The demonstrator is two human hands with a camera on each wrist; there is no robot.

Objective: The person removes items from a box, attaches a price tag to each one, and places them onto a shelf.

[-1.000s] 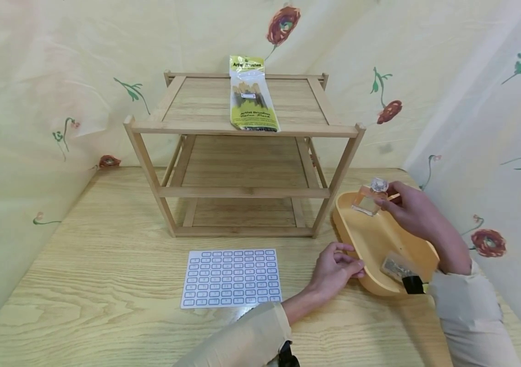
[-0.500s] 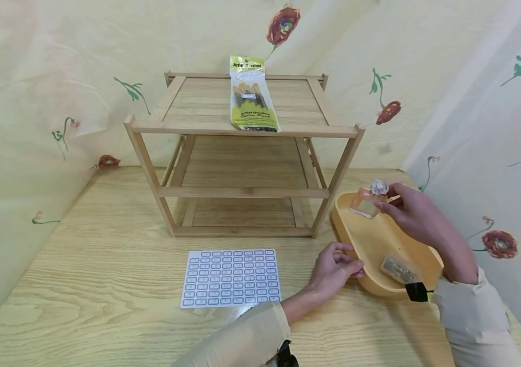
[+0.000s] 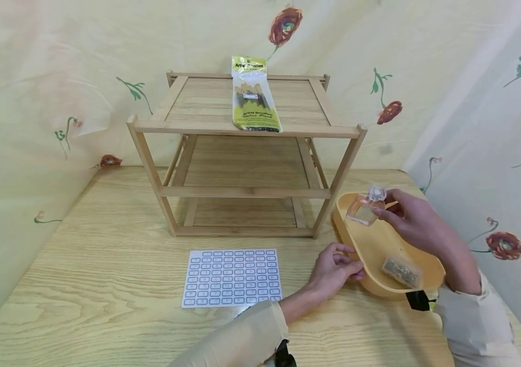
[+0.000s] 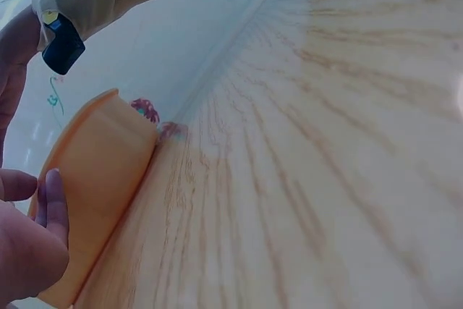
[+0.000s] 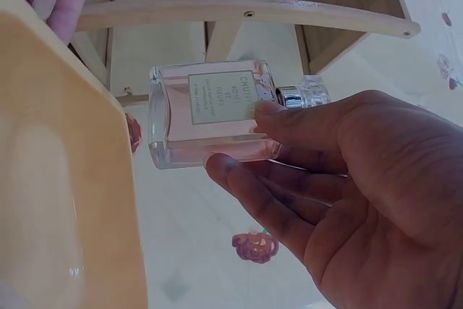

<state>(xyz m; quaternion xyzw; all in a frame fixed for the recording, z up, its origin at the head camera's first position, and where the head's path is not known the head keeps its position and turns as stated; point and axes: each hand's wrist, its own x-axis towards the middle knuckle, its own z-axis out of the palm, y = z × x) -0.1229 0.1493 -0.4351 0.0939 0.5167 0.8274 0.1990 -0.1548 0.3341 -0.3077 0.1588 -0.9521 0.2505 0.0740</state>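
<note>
My right hand [image 3: 409, 216] pinches a perfume bottle [image 5: 217, 110] near its neck, between thumb and fingers. The bottle is square clear glass with pinkish liquid, a pale label and a faceted clear cap. In the head view it is tilted above the far end of a yellow-orange tray [image 3: 380, 237]. My left hand [image 3: 334, 267] touches the tray's near left side, its relaxed fingers against the outer wall in the left wrist view. A small clear case [image 3: 401, 271] with metallic-looking contents lies at the tray's near end.
Left of the tray stands a wooden three-tier rack [image 3: 246, 192]. A pack of artist brushes [image 3: 257, 97] lies on its top shelf. A sheet of printed labels [image 3: 231, 279] lies on the table [image 3: 81, 275] before the rack. Floral cloth [image 3: 471, 127] surrounds the table.
My right hand has lowered the perfume bottle slightly and tipped it a little toward the left. The left hand and the tray stay in place.
</note>
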